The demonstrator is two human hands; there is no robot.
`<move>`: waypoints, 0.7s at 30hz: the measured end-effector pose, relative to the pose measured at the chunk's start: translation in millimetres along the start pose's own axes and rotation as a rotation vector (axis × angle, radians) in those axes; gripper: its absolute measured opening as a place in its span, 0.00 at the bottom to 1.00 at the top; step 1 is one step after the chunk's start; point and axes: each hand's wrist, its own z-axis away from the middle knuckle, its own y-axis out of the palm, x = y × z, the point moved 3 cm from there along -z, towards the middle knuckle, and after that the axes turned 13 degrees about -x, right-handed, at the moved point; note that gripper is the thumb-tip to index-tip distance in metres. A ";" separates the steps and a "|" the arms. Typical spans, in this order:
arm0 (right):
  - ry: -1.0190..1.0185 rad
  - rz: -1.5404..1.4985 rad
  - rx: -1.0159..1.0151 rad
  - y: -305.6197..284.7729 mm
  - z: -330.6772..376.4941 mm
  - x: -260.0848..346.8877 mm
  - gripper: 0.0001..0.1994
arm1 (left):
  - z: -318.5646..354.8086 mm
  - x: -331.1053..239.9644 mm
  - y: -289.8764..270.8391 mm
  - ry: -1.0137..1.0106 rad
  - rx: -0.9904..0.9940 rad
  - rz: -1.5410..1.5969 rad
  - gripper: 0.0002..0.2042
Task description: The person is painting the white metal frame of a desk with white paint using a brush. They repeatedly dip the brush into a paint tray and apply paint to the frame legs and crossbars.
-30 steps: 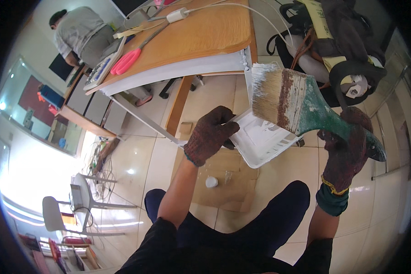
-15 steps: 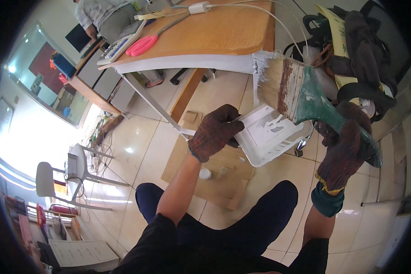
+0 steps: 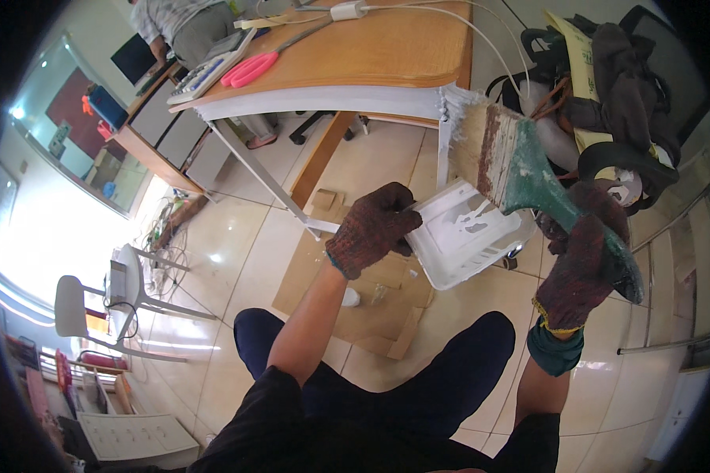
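Observation:
My left hand (image 3: pixel 373 229), in a dark knitted glove, is closed on the left rim of a white paint tray (image 3: pixel 442 273) with white paint in it. In my right hand (image 3: pixel 580 268), gloved the same way, is the handle of a wide paintbrush (image 3: pixel 538 175) with worn green paint and pale bristles. The bristle tips carry white paint and meet the right end of the table's white edge (image 3: pixel 315 101), close to the corner. Part of the brush overlaps the tray's far right side in view.
Pink-handled scissors (image 3: pixel 250 69), a keyboard (image 3: pixel 207 72) and white cables lie on the wooden tabletop (image 3: pixel 371 51). Cardboard (image 3: pixel 312 303) with a small white container (image 3: pixel 350 297) covers floor below. Bags (image 3: pixel 619 87) crowd the right; a white chair (image 3: pixel 118 303) stands left. Another person (image 3: pixel 189 30) stands far left.
The brush and my right hand have shifted slightly left and down, bristles still at the table's edge. My left hand keeps its hold on the tray.

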 end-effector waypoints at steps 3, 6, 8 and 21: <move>0.015 0.095 0.065 -5.9 4.8 1.1 0.18 | 1.6 1.6 -1.5 -0.002 0.000 -0.008 0.10; 0.024 0.047 0.040 -6.9 8.1 1.0 0.18 | -0.1 8.0 -2.6 0.006 0.018 0.007 0.11; -0.026 0.039 0.048 -9.8 6.4 1.9 0.18 | 0.0 11.0 -4.4 0.011 0.049 0.023 0.13; 0.009 0.098 -0.023 -0.9 17.7 2.0 0.17 | 0.6 12.1 -9.6 -0.011 -0.017 0.066 0.10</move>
